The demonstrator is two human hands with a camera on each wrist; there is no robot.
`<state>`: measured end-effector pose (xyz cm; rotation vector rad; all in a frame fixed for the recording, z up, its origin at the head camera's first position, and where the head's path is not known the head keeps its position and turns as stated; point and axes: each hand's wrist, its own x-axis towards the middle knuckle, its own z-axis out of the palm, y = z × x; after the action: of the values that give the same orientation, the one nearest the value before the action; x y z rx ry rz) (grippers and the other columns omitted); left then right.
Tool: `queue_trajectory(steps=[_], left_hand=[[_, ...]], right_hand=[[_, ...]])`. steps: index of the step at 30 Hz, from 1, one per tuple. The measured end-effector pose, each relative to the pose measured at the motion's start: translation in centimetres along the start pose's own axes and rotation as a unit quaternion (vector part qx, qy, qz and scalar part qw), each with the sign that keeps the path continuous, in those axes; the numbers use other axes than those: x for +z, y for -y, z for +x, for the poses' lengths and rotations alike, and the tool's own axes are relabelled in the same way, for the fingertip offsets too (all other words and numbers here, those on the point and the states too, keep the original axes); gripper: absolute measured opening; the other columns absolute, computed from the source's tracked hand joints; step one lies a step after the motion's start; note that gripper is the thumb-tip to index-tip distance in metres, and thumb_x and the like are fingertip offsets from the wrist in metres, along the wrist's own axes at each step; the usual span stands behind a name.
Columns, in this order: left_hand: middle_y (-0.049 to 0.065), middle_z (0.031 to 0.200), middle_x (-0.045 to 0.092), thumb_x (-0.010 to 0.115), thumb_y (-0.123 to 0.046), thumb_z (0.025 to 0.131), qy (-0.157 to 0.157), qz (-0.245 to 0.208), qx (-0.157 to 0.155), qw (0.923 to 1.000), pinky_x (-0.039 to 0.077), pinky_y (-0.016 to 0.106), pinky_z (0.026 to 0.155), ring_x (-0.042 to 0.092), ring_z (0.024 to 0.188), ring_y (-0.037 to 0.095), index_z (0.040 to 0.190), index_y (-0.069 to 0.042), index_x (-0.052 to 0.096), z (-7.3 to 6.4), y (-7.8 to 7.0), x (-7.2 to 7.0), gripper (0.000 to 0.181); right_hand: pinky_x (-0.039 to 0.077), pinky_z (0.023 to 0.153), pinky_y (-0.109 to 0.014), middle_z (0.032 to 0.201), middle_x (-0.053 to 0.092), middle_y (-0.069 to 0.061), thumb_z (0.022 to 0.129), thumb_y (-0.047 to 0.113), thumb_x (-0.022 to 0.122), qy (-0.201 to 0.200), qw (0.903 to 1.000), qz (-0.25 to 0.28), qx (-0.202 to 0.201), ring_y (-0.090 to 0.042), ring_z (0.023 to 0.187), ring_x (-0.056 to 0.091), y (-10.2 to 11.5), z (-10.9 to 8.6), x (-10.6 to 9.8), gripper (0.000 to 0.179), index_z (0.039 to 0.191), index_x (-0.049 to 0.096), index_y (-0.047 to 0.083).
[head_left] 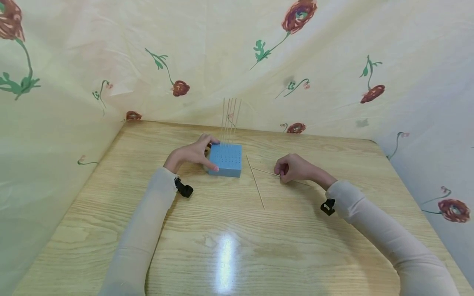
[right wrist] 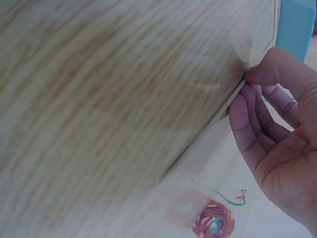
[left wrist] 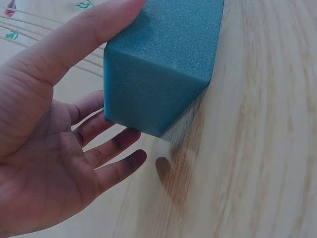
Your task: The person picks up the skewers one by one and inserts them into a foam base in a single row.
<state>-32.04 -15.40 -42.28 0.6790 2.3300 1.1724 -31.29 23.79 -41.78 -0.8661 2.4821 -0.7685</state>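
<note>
A blue foam block (head_left: 226,173) with rows of small holes sits on the table. Several thin wooden sticks (head_left: 223,117) stand upright in its far edge. My left hand (head_left: 190,153) holds the block from its left side, thumb on the near face and fingers at the far side. In the left wrist view the thumb presses the foam block (left wrist: 168,37), and the lower fingers spread beside it. To the right, my right hand (head_left: 294,167) pinches a thin stick (head_left: 263,171) between thumb and fingertips, close over the table. Another stick (head_left: 255,181) lies between block and right hand.
The wood-grain table (head_left: 207,213) ends at a pale floral sheet (head_left: 222,53) hanging behind and along both sides. Black straps with small mounts sit on both wrists, over light sleeves (head_left: 148,222).
</note>
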Motion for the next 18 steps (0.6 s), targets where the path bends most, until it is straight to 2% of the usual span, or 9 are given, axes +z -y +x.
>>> queue_trajectory(steps=[18], left_hand=[[0.015, 0.156, 0.021, 0.087, -0.021, 0.081, 0.002, 0.000, 0.006, 1.0000, 0.022, 0.056, 0.122, 0.021, 0.148, 0.033, 0.150, -0.007, 0.031, 0.11, 0.26, 0.02, 0.090]], right_hand=[[0.049, 0.063, -0.023, 0.077, 0.069, -0.004, 0.074, -0.007, 0.075, -0.003, 1.0000, -0.002, 0.007, -0.013, 0.070, 0.058, 0.24, 0.13, -0.14, 0.017, 0.087, 0.075, 0.004]])
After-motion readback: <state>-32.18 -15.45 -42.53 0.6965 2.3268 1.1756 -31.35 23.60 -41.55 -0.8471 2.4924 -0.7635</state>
